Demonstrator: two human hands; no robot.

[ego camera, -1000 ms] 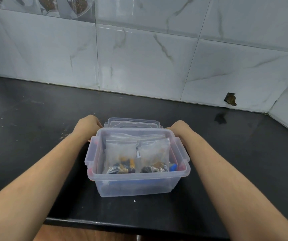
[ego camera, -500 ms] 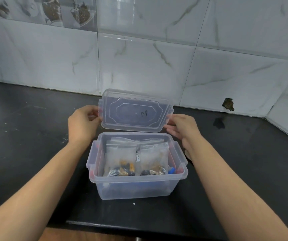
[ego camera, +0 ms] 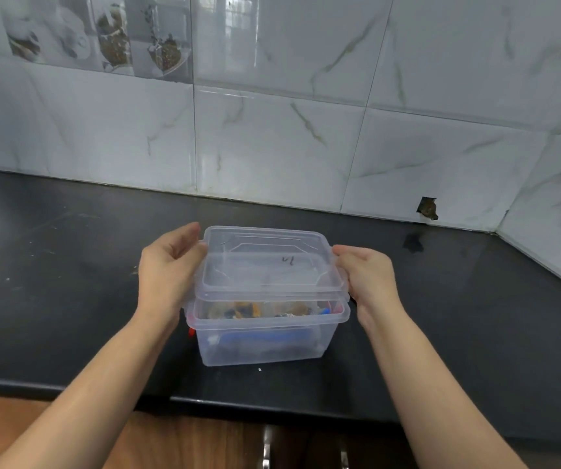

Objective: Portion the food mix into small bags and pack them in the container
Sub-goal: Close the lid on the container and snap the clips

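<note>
While gripping the lid [ego camera: 269, 262], both hands flank the container [ego camera: 265, 340].

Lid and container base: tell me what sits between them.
In the head view, small bags of food mix show through the gap between the clear lid and the container, above something blue lower inside.

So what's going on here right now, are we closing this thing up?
Looks like it. A person holds the clear lid by its two ends, left hand and right hand, right over the clear container on the black counter. The filled small bags are already inside. The lid looks not yet pressed down at the front, and the side latches aren't snapped.
</note>
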